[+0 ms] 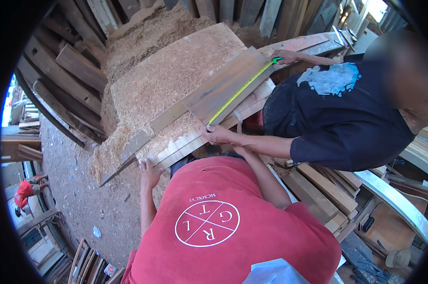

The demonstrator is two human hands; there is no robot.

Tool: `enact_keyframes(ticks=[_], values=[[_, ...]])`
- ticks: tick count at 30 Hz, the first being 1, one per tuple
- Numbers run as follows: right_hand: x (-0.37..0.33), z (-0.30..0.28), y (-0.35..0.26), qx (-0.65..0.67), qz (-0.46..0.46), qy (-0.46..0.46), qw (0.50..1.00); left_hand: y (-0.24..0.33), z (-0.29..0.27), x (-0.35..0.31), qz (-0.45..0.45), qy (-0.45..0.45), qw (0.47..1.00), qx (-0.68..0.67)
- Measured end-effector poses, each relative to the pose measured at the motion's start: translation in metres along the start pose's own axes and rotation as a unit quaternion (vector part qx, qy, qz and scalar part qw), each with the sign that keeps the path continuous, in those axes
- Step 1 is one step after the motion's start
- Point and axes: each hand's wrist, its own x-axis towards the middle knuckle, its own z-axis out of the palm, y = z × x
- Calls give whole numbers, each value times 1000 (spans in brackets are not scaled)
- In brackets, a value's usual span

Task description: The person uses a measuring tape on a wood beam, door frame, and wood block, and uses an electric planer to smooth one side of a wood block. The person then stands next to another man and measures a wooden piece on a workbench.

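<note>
My left hand (150,174) rests at the near left end of a pale plank (185,150), its fingers apart and touching the wood's edge. My right hand (239,132) is by the same plank, mostly hidden behind a co-worker's hand (217,135); its fingers do not show well enough to read. A wide brown board (228,85) lies beyond the plank. Across it the co-worker stretches a yellow tape measure (237,94). The co-worker's other hand (285,57) is at the tape's green end (276,60).
Sawdust and shavings (176,71) cover the work surface. Upright planks (72,66) lean along the back and left. Stacked timber (318,189) lies to my right, beside the co-worker in a dark shirt (327,118). A person in red (24,193) bends at far left.
</note>
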Motion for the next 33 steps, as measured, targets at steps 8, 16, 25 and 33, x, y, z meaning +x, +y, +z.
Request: enact_keyframes(ticks=[8, 16, 25, 33], values=[[-3, -5, 6, 14, 22, 32, 999, -4, 3, 3, -8, -4, 1000, 15], [-10, 4, 16, 15, 23, 45, 999, -1, 3, 5, -10, -9, 1000, 8], [-14, 5, 23, 4, 13, 28, 1000, -1, 4, 5, -3, -4, 1000, 14], [-21, 0, 21, -48, -39, -24, 998, 0, 1, 3, -6, -3, 1000, 11]])
